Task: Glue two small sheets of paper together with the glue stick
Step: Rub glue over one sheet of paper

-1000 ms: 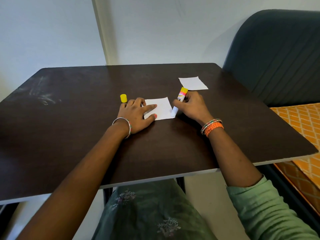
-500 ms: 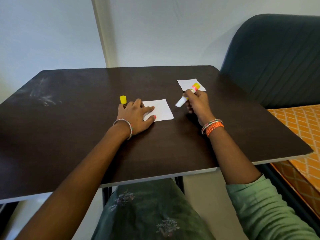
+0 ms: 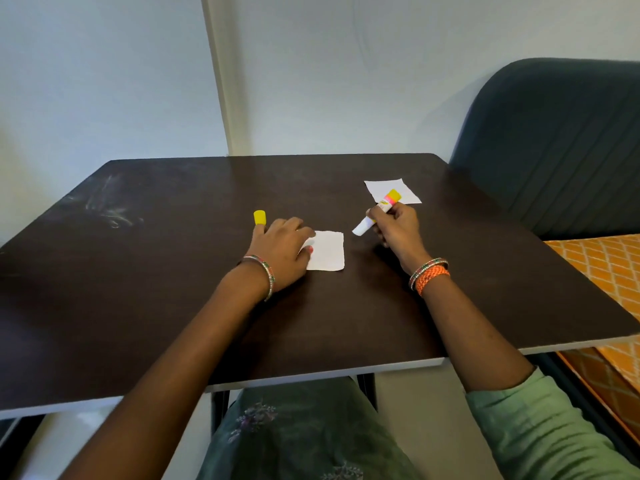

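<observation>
The right hand (image 3: pixel 398 230) grips the glue stick (image 3: pixel 377 213) around its barrel, white tip pointing down-left and clear of the table. The left hand (image 3: pixel 282 247) rests with relaxed fingers on the left edge of the near sheet (image 3: pixel 327 251), pinning it flat. The far sheet (image 3: pixel 393 188) lies well apart, behind the right hand. The yellow cap (image 3: pixel 259 217) stands just beyond the left hand.

Both sheets are likely light, thin and easily creased; hold each by a corner or press it flat. The glue stick is rigid and light.

The table (image 3: pixel 173 289) is dark, smooth and faintly smudged at left. A plain wall stands behind; a dark padded chair (image 3: pixel 554 140) stands at right.
</observation>
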